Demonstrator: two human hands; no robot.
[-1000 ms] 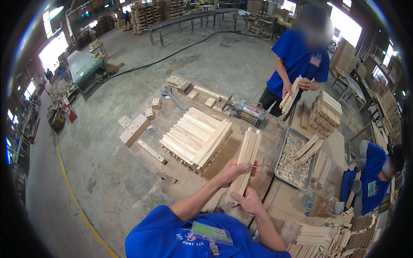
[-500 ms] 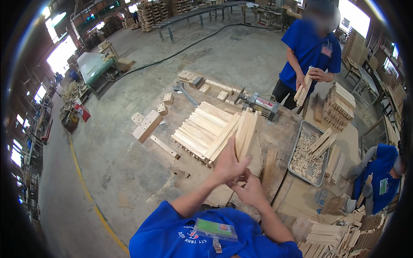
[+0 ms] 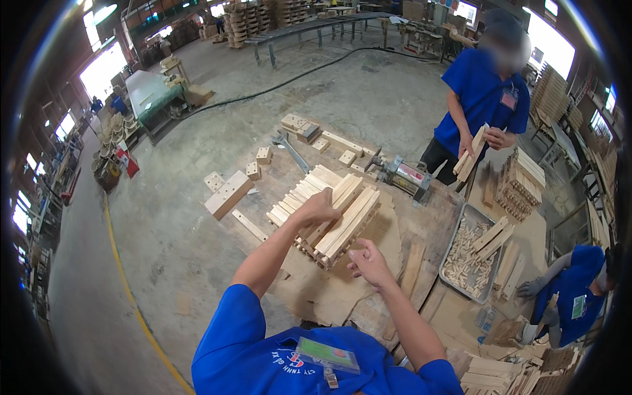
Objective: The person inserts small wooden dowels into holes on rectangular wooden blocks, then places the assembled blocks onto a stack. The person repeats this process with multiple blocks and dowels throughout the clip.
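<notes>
A stack of pale wooden slats (image 3: 306,189) lies on the worktable in front of me. My left hand (image 3: 317,210) is closed around wooden slats (image 3: 343,192) on top of the pile, its fingers partly hidden behind them. More slats (image 3: 349,224) lie side by side along the stack's right part. Just off the near right corner, my right hand (image 3: 370,264) hangs with fingers apart and loosely curled, holding nothing.
Behind the stack are a wrench (image 3: 291,153), drilled blocks (image 3: 227,194) and a metal clamp-like tool (image 3: 407,178). On the right stands a metal tray (image 3: 469,253) of dowels. A co-worker (image 3: 486,99) holds slats at far right; another person (image 3: 579,289) works nearer.
My left hand has lowered the raised bundle of slats onto the stack, moving left and away from me. My right hand has parted from the left and opened.
</notes>
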